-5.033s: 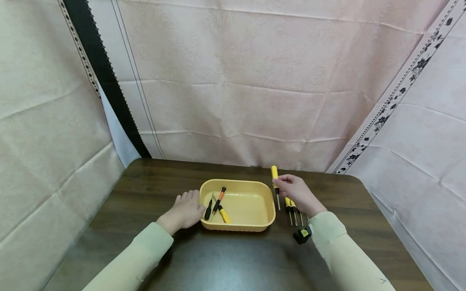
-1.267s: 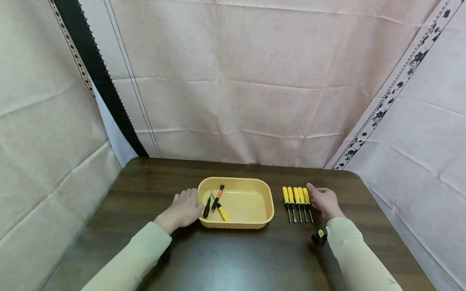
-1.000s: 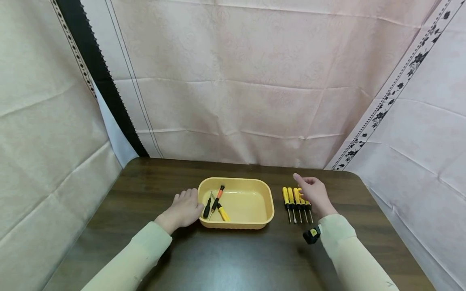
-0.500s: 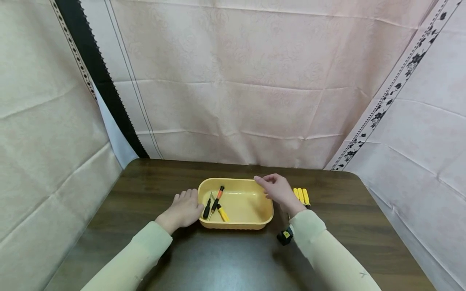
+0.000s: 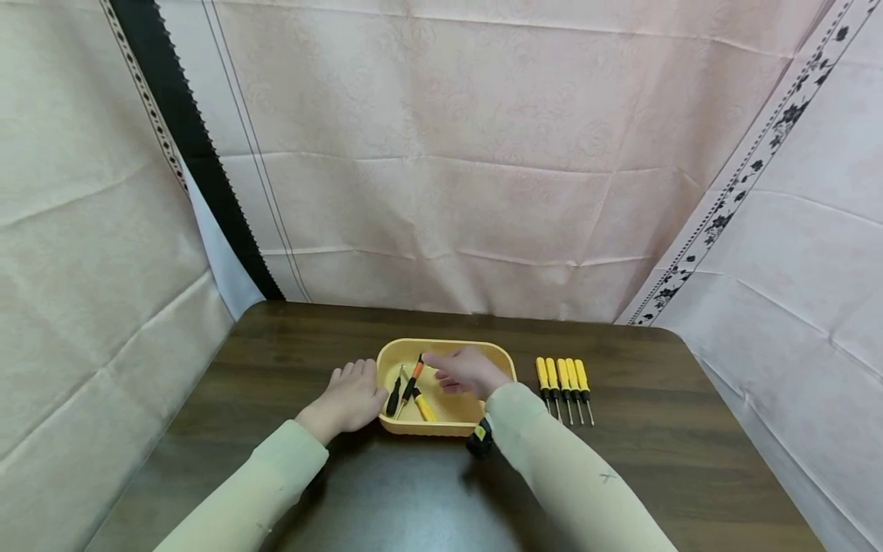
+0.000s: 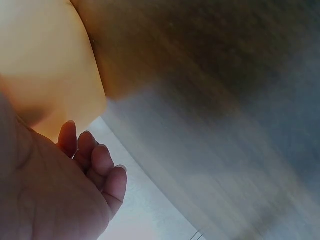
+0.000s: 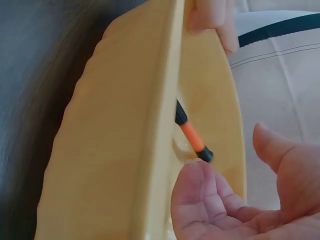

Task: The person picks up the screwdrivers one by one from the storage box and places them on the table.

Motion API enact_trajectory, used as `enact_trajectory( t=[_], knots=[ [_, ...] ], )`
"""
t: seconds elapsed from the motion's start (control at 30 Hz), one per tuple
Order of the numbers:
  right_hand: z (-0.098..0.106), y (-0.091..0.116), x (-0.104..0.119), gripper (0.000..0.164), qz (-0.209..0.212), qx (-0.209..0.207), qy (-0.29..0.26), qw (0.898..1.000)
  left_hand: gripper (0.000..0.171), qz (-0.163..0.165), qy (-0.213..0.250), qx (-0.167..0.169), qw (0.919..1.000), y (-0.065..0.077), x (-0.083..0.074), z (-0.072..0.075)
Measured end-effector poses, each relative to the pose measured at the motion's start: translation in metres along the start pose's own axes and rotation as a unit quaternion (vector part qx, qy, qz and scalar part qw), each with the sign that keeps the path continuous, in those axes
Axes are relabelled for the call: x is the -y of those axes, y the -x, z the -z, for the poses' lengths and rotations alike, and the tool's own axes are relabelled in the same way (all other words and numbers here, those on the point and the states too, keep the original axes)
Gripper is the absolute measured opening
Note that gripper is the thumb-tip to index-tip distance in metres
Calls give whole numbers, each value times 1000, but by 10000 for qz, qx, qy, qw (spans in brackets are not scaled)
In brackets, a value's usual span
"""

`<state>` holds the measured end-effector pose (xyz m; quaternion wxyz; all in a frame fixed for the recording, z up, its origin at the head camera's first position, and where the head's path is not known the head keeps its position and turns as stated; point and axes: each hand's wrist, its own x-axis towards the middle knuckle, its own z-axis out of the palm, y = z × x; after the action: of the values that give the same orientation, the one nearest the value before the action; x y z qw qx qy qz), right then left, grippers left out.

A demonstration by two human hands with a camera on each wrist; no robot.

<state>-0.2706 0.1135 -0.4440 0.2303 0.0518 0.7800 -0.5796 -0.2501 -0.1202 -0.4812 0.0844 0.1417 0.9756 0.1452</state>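
Note:
My left hand [image 5: 348,395] holds the left end of a yellow plastic bin [image 5: 428,430], thumb at its rim and fingers along the outside. Over the bin's inside is my right hand [image 5: 469,371], thumb and fingers apart with nothing between them. Its fingertips are close to the black end of an orange-and-black screwdriver [image 7: 192,134]. That screwdriver leans among a black-handled tool [image 5: 393,400] and a yellow-handled screwdriver [image 5: 425,409] at the bin's left side. In the left wrist view the fingers [image 6: 114,187] curl loosely beside the bin's wall.
Several yellow-handled screwdrivers [image 5: 564,376] lie in a neat row right of the bin, handles away from me. A small black device [image 5: 479,438] sits at my right wrist. The dark wooden table [image 5: 386,506] meets a pale patterned cloth [image 5: 428,192] at its back edge.
Earlier my right hand held a yellow screwdriver beside the bin; that now lies in the row. The hand touched the row's right end, then swung left over the bin. My left hand stays put.

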Motion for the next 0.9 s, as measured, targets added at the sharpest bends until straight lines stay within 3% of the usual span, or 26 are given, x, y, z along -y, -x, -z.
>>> enact_trajectory(
  t=[0.13,0.3,0.47,0.9],
  knots=[
    [-10,-11,3,63,-300,12,-178,9994,42,30,-29,0,10000,-1,1,-1],
    [-18,-20,7,45,-563,-169,-23,9983,43,50,-36,21,10000,-2,0,-3],
    [-25,-24,6,34,-619,-264,194,9975,43,20,-18,11,10000,-1,-1,-3],
    [-37,-34,0,23,-733,-409,231,9962,42,81,-44,-3,10000,-2,-1,-3]
  ],
)
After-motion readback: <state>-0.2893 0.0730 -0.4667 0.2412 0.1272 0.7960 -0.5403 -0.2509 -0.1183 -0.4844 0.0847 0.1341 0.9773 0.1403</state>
